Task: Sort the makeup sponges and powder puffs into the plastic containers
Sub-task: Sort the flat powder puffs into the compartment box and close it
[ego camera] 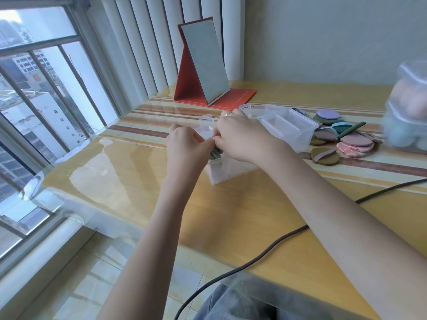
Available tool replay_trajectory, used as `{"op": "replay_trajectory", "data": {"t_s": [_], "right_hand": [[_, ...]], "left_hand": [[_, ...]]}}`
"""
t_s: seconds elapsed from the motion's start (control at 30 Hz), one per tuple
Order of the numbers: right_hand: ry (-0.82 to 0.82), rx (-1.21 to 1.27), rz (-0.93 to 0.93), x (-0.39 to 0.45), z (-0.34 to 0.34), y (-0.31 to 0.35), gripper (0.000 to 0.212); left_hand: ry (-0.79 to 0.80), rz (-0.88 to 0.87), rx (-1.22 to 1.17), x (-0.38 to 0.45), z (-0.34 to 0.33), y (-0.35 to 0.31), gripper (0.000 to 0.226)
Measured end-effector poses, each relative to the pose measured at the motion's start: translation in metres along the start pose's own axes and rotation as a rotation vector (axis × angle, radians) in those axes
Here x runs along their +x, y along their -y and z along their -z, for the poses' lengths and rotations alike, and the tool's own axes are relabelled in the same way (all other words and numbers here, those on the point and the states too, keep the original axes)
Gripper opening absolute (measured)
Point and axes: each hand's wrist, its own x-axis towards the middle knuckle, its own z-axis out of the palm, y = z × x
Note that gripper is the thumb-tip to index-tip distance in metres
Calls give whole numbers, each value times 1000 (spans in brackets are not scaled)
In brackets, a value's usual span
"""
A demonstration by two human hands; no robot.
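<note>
**Inspector:** Head view, the only one. Where is the work?

**Assessor:** Mid-desk, towards the far edge. A clear plastic storage box (228,168) stands on the glass-topped yellow wooden desk (138,181). A few flat dark grey powder puffs (216,155) stand on edge in its near compartment, between both hands. The left hand (184,144) has its fingers curled, pinching at the top of those puffs; the right hand (240,139), wearing a ring, has its fingers bent down at the same spot. Whether the right actually grips a puff, I cannot tell.

**Inspector:** Handling?

**Assessor:** My judgement: the puffs are light, soft and compressible, not fragile. Best pinched by the rim or the strap, and pressed together to slot in upright. The box looks light enough to slide, so steadying it is prudent.

**Inspector:** Other containers?

**Assessor:** The box's hinged clear divided lid or tray (286,125) lies open behind the right hand; its compartments appear bare. At the desk's right edge, blurred stacked clear tubs (406,112) hold rounded pink and blue makeup sponges.

**Inspector:** Outstanding items?

**Assessor:** A loose heap of round and teardrop puffs (342,137), purple, green, mauve and olive, lies between box and tubs. Unsorted; task well short of complete.
</note>
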Motion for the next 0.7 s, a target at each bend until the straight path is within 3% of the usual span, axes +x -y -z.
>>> {"op": "replay_trajectory", "data": {"t_s": [0.13, 0.2, 0.3, 0.5, 0.7], "right_hand": [[172, 341, 3, -4, 16, -12, 20], [136, 440, -12, -7, 21, -16, 19], [50, 347, -15, -6, 20, -16, 15], [76, 199, 25, -9, 20, -9, 18], [-26, -198, 113, -6, 9, 7, 21]], "left_hand": [[35, -12, -23, -3, 0, 1, 17], [50, -3, -21, -2, -1, 2, 17], [63, 10, -5, -1, 0, 3, 18], [65, -5, -8, -1, 7, 6, 6], [75, -2, -73, -4, 9, 10, 5]]}}
